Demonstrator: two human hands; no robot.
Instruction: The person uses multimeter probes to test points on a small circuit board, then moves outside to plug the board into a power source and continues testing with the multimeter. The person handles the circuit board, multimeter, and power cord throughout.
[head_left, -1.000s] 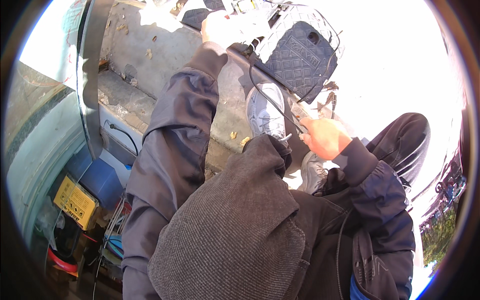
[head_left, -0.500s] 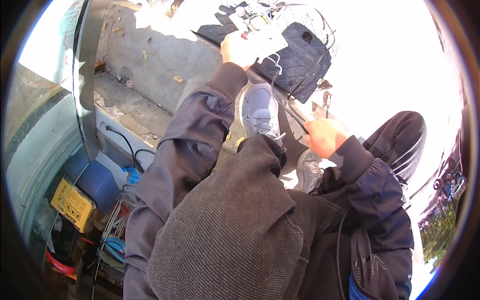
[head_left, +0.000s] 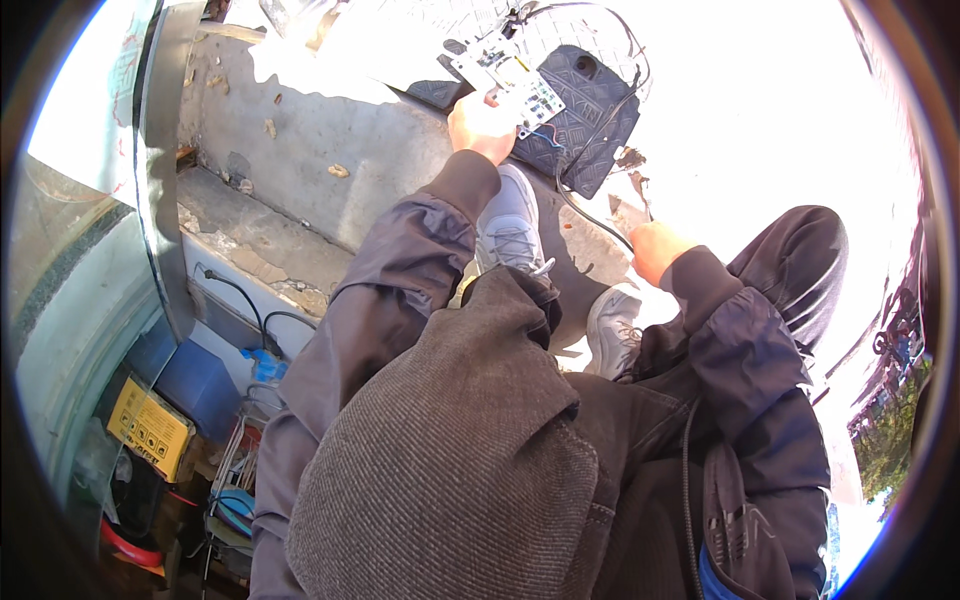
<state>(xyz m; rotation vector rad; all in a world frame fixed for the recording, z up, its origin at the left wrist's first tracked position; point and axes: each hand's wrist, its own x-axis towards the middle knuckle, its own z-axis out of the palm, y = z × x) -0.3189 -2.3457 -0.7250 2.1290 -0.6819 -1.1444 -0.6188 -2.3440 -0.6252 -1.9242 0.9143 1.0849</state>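
Observation:
A white circuit board (head_left: 530, 105) with small parts and thin coloured wires is gripped by my left hand (head_left: 482, 125) at the upper middle. Beneath and beside it lies a black textured mat-like piece (head_left: 592, 135) with a round hole and thin cables over it. A dark cable (head_left: 596, 218) runs from near the board down to my right hand (head_left: 655, 245), whose closed fingers hold it above my right shoe. Bright sunlight washes out some edges around the board.
My shoes (head_left: 612, 330) rest on dusty concrete (head_left: 310, 150). At left are a metal frame (head_left: 160, 160), a blue bin (head_left: 195, 385), a yellow box (head_left: 150, 425) and tangled cables. A stone step (head_left: 250, 220) runs along that side.
My left hand has moved right and down with the circuit board, now more visible. My right hand has shifted slightly right and up with the cable.

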